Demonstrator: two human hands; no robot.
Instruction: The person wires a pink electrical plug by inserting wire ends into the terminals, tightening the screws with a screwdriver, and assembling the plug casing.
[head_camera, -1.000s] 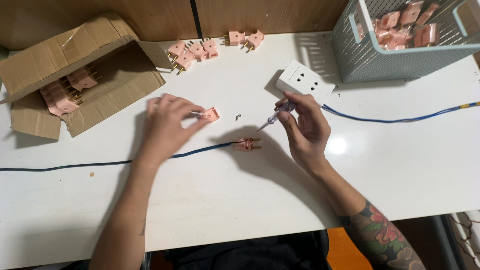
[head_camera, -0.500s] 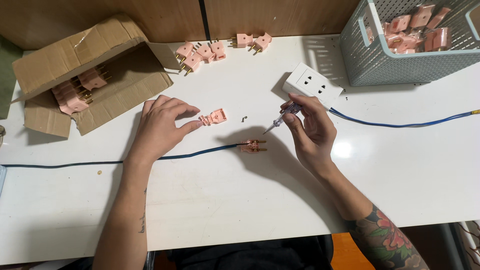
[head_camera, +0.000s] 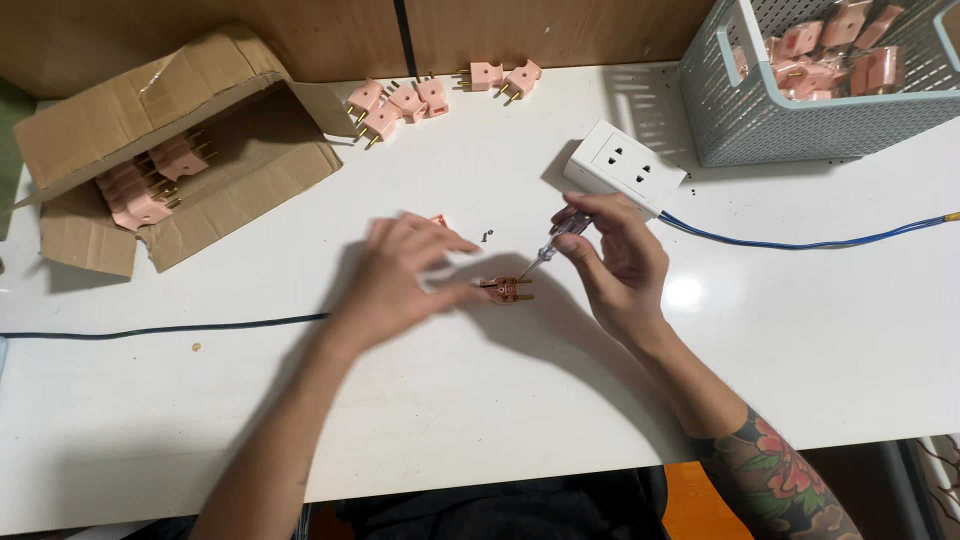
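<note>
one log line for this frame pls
left hand: steadies open plug | right hand: holds screwdriver, tip near plug | white socket box behind

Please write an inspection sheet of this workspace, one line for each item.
Surface: white table, mostly bare near the front edge.
Job's things: open plug half with brass pins; screwdriver; pink plug cover, partly hidden by the left hand.
Clutter: loose pink plugs; cardboard box with more plugs; grey basket with plugs; small screws.
Grippers: left hand touches the open plug; right hand holds the screwdriver, tip near the plug.
Cables: dark cable at left; blue cable to the white socket block.
Surroundings: wooden wall behind.
</note>
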